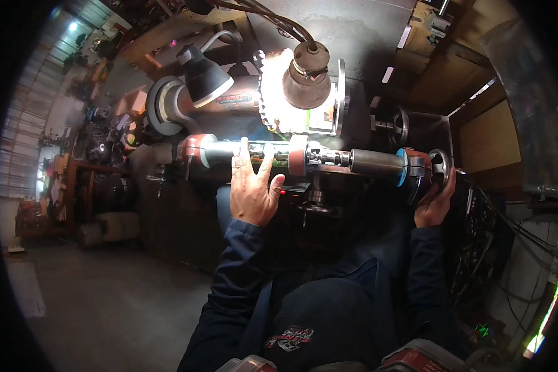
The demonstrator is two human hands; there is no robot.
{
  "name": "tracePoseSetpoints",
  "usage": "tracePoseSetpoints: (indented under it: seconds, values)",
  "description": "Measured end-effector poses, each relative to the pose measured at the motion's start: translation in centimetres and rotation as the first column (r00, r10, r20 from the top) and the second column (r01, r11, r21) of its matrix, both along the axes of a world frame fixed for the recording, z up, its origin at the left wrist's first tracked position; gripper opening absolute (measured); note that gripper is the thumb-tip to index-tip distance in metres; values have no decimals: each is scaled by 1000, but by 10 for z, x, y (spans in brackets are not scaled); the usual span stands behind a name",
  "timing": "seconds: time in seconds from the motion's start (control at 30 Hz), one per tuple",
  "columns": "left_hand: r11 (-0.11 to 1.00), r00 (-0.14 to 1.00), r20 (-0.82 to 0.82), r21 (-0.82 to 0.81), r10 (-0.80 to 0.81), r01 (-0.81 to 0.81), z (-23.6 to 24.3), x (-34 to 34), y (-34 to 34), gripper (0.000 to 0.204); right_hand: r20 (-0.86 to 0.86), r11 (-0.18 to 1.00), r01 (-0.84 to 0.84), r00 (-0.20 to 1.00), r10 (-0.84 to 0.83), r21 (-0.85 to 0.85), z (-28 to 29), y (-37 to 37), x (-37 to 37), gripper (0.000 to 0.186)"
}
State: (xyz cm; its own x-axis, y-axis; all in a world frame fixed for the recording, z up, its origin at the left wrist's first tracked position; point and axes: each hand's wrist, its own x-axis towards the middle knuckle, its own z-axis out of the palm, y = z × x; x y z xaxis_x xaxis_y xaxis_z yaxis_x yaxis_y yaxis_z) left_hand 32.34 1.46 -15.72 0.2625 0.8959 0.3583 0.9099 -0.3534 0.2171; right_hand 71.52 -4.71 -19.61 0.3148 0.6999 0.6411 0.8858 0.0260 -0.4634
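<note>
— Where to look first?
— Straight across the middle of the frame: see a long metal cylinder assembly [378,162] lying level, with red-brown collars [297,155] along it.
— Touched by what?
— On its left stretch, by the left hand [252,192], with fingers spread over the metal and pinching nothing. At its right end, find the right hand [436,204] cupped at the rim of a handwheel [439,162]; cannot tell how tightly, with fingers partly hidden.
— Anything in the way?
— Just above centre, meet a bulbous lamp [307,77] and strong white glare, washing out much behind. Upper left of centre, notice a black lamp [204,77] in front of a reddish-brown machine casing [226,102].
— And underfoot, and around?
— Lower left, see grey floor [136,304]. Along the left edge, make out a pale ribbed wall [34,111] beside cluttered parts, too dim to name. At the right, find brown panels [493,139] above dark cables [521,229].
</note>
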Motion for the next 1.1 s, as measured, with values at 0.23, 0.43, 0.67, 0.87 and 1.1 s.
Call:
tracePoseSetpoints:
  seconds: [0.23,0.43,0.67,0.87,1.1]
  values:
    - [1000,1000,-28,-5,5,-5,2,1,-1,63,27,992,-34,999,38,-124,47,26,6,38]
    - [1000,999,-35,-5,8,-8,0,3,-1,61,14,938,0,1000,5,-347,60,46,18,30]
    - [1000,999,-32,-9,16,-16,2,4,-1,61,60,999,47,997,-48,14,33,25,2,39]
    - [1000,1000,-14,-15,14,-14,3,3,0,62,28,994,90,995,-92,55,10,10,-7,45]
    - [1000,1000,1,-16,14,-14,4,4,0,61,-96,995,67,994,-60,68,-39,-6,2,51]
